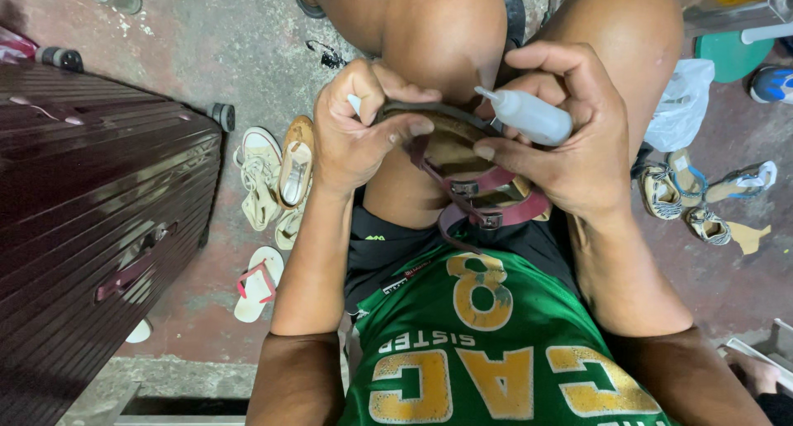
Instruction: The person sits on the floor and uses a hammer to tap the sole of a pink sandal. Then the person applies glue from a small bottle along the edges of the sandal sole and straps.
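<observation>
A brown sandal [450, 145] with maroon buckled straps rests on my lap, between my knees. My left hand [359, 128] grips its upper left edge, thumb pressed over the dark sole rim. My right hand [566, 137] holds a small white squeeze bottle [533, 114]. Its nozzle tip points left at the sandal's rim. The toe end of the sandal is hidden behind my fingers.
A dark maroon ribbed suitcase [91, 219] lies at the left. Beside it, on the concrete floor, are white sneakers [258, 178], a tan shoe [296, 166] and a flip-flop [258, 284]. More sandals [686, 190] and a white plastic bag [681, 104] lie at the right.
</observation>
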